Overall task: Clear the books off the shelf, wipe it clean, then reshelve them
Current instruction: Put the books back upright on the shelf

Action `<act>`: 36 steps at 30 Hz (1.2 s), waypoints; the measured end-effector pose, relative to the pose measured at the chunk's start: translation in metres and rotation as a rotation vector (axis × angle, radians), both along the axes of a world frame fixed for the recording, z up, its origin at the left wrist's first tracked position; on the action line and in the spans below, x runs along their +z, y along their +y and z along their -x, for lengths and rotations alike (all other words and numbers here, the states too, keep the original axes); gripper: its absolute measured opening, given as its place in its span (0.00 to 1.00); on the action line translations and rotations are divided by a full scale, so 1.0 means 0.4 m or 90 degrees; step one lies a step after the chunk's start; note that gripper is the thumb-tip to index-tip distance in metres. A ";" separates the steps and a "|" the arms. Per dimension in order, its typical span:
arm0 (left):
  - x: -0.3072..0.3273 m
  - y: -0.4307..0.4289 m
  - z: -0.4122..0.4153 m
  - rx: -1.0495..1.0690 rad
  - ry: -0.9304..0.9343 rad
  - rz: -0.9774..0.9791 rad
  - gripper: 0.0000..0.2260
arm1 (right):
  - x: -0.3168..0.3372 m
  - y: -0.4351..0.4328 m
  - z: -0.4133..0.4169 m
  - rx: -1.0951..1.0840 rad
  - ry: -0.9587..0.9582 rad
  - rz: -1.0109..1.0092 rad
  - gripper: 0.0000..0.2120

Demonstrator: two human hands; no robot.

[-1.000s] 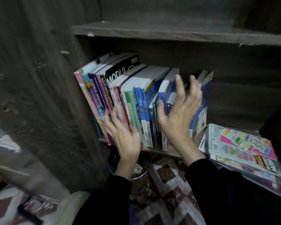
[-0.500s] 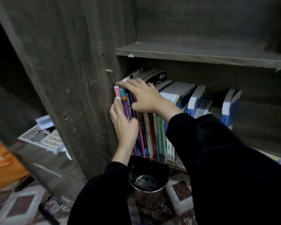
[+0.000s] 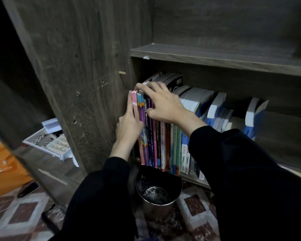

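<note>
The task looks barely begun, as I judge it: the row of upright, colourful paperback books (image 3: 174, 145) stands on the lower dark grey wooden shelf (image 3: 191, 180) at the centre of the frame, and a few blue-and-white books (image 3: 252, 115) lean loosely at centre right. Clearing, wiping and reshelving therefore all seem to lie ahead (no cloth shows anywhere, though a tidy-up after reshelving cannot be ruled out). The left hand (image 3: 129, 126), just left of centre, lies flat with straight fingers pressed against the outer cover of the thin pink book (image 3: 135, 108) at the row's left end, clasping nothing. The right hand (image 3: 163, 103) reaches across above it, its fingers curled over the top edges of the leftmost books (image 3: 147, 119) and its thumb on their spines, grasping that bundle. Both black-sleeved arms stretch up from the bottom edge, above a round metal bin (image 3: 156, 193).
</note>
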State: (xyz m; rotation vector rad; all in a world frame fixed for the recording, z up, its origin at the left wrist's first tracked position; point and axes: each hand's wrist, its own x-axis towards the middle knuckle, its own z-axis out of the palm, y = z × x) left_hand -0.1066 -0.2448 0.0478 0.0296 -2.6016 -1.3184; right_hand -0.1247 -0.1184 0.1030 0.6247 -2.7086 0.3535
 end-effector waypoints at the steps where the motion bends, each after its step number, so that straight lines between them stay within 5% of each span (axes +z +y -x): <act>1: 0.006 -0.004 0.000 -0.003 -0.004 0.002 0.31 | -0.001 0.001 0.000 -0.001 -0.002 0.002 0.36; 9: -0.038 0.008 -0.081 0.074 0.123 0.052 0.30 | -0.003 -0.001 0.000 -0.003 -0.006 0.012 0.35; 14: -0.128 0.016 -0.146 0.112 0.330 -0.013 0.24 | -0.004 0.002 0.001 -0.004 -0.007 0.014 0.36; 18: -0.114 -0.014 -0.127 0.115 0.317 -0.057 0.21 | -0.006 0.001 0.003 -0.002 -0.004 0.017 0.36; 25: -0.091 -0.033 -0.180 0.144 0.340 0.059 0.24 | -0.009 -0.003 0.009 -0.004 0.001 0.013 0.36; 32: -0.045 -0.045 -0.219 0.108 0.194 -0.022 0.31 | -0.007 -0.003 0.012 0.001 -0.001 0.014 0.35; 36: 0.070 -0.051 -0.283 0.044 0.158 0.044 0.33 | -0.002 -0.006 0.023 0.014 -0.033 0.003 0.36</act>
